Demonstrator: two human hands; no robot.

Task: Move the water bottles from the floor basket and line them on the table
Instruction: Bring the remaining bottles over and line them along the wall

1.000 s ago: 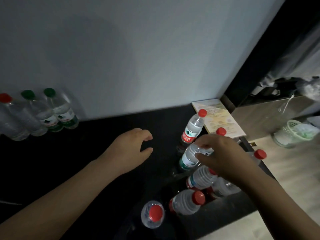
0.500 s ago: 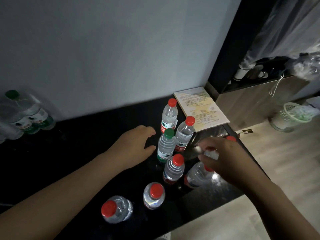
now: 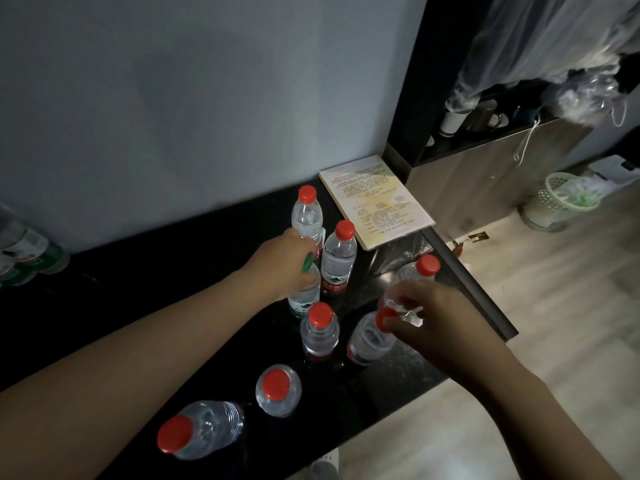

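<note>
Bottles (image 3: 338, 258) crowd right end; table (image 3: 166, 271) left open.

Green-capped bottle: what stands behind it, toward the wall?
A red-capped bottle stands upright behind the green-capped bottle. The left hand, gripping the green-capped bottle's neck, hides the rear bottle's lower body, so whether they touch cannot be seen.
</note>
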